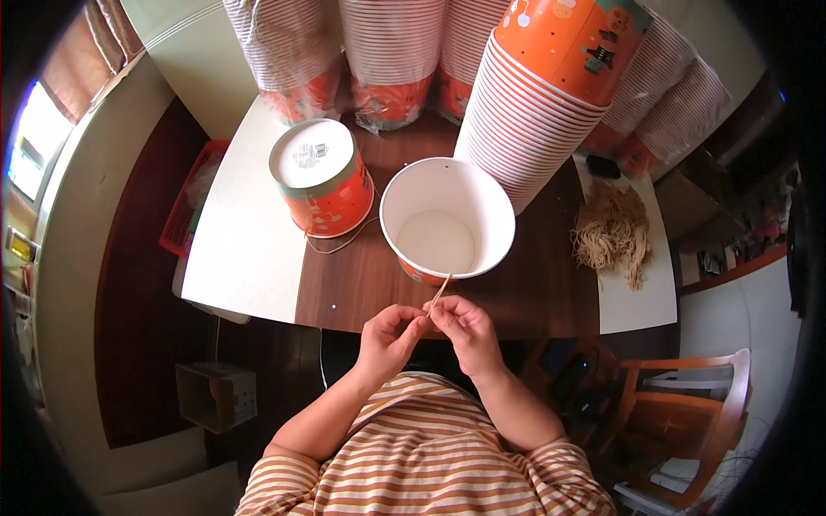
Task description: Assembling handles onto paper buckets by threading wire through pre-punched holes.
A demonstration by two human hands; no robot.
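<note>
Close together at the table's front edge, my left hand (391,340) and my right hand (467,334) both pinch a thin tan cord (440,291). The cord runs up to the near rim of a white-lined paper bucket (495,219), which stands upright with its mouth toward me. Where the cord meets the bucket, I cannot tell whether it passes through a hole. To the left, another orange paper bucket (331,202) sits upside down, with a loop of cord (340,249) lying beside its rim.
A tall stack of nested buckets (525,120) rises just behind the open one. Plastic-wrapped stacks (387,60) line the table's back. A bundle of tan cords (613,228) lies at the right. A wooden chair (688,421) and a cardboard box (217,396) stand below the table.
</note>
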